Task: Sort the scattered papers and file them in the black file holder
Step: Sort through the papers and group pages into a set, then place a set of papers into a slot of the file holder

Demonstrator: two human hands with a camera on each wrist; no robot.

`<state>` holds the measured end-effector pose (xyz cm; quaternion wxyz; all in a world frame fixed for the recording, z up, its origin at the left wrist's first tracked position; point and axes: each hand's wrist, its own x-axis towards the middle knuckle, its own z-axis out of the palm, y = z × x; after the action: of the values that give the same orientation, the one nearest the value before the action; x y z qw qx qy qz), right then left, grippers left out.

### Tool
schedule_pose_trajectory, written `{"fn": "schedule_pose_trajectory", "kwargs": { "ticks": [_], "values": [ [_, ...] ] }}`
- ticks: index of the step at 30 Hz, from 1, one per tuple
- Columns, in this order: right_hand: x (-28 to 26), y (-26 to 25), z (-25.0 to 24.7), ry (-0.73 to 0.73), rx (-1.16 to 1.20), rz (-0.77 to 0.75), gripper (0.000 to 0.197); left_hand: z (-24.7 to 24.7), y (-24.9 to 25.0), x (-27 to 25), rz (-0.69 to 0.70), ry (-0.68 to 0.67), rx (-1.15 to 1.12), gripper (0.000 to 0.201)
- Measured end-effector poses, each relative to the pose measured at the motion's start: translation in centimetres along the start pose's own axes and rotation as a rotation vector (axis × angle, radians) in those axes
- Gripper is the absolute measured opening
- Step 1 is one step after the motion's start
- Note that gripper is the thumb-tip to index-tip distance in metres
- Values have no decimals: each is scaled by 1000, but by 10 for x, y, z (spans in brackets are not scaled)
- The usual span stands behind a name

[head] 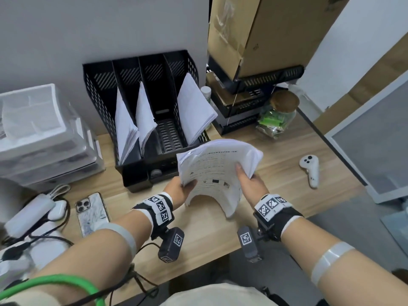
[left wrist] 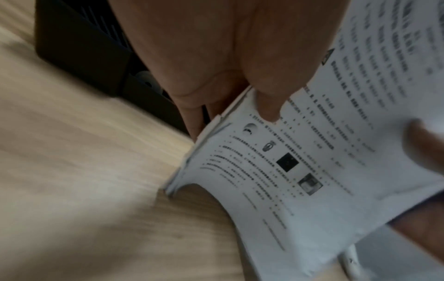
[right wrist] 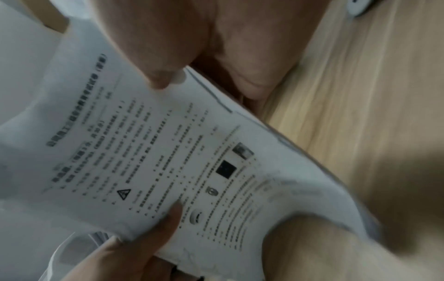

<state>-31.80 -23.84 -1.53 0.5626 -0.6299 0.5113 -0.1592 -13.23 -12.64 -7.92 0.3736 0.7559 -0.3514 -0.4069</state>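
Both hands hold one stack of printed white papers (head: 217, 171) above the wooden desk (head: 209, 235), just in front of the black file holder (head: 141, 102). My left hand (head: 184, 188) pinches the stack's left edge, thumb (left wrist: 266, 98) on top. My right hand (head: 248, 175) grips its right edge, thumb (right wrist: 158, 76) pressing the top sheet (right wrist: 168, 152). The stack's near end curls downward. The holder has several slots: three carry leaning paper bundles (head: 124, 127), one slot between them holds none.
A phone (head: 92, 214), charger and cables lie at the left front. Clear plastic drawers (head: 39, 133) stand at far left. A white controller (head: 311, 170) lies at the right, a glass jar (head: 278, 115) and stacked black trays with a cardboard box behind it.
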Motion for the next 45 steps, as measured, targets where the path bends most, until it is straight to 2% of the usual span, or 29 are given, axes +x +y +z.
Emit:
{"fn": "schedule_pose_trajectory", "kwargs": {
  "ticks": [2,4,6,8,9,10,11,13,14,15,17,18,19,21,24,26,31,35,37,41,45],
  "values": [
    [9,-17,-5,4,-62,-8,34,-7,6,4,-33,-3,41,28],
    [22,-37,-8,-1,-101,-73,37,-19,20,3,-6,18,51,29],
    [37,-56,-7,83,-149,-143,40,-32,36,-1,29,71,81,27],
    [47,-78,-5,229,-201,-174,61,-46,52,-6,73,158,114,21],
    [48,-90,-1,234,-214,-181,71,-54,60,-11,111,210,120,23],
    [46,-103,5,161,-213,-210,79,-61,67,-17,153,263,123,31],
    [40,-118,14,21,-208,-239,87,-68,73,-22,188,309,134,36],
    [25,-146,33,-246,-221,-265,99,-73,86,-26,231,368,216,38],
    [17,-158,45,-321,-231,-297,101,-76,90,-28,254,412,259,38],
    [7,-169,56,-356,-237,-315,101,-78,94,-30,278,449,295,41],
    [-2,-189,73,-333,-182,-290,98,-80,101,-33,312,472,316,49],
    [-5,-198,80,-291,-150,-271,90,-82,102,-35,315,477,326,54],
    [-5,-206,83,-246,-142,-247,73,-84,104,-36,320,483,347,59],
    [-7,-219,82,-175,-186,-223,45,-86,103,-38,324,468,377,70],
    [-12,-230,78,-147,-200,-221,32,-86,94,-41,344,364,249,90],
    [-18,-234,73,-170,-84,-193,22,-87,86,-44,363,297,149,102],
    [-27,-234,62,-170,39,-209,18,-85,72,-59,389,83,14,109],
    [-29,-225,58,-62,-20,-152,20,-85,72,-70,294,-172,-3,104],
    [-29,-220,56,-60,-38,-80,21,-85,70,-73,270,-239,7,100],
    [-31,-211,57,-80,1,-2,37,-89,62,-73,293,-217,80,104],
    [-27,-209,63,-118,66,-43,32,-88,47,-63,309,-46,115,109]
  ]
}}
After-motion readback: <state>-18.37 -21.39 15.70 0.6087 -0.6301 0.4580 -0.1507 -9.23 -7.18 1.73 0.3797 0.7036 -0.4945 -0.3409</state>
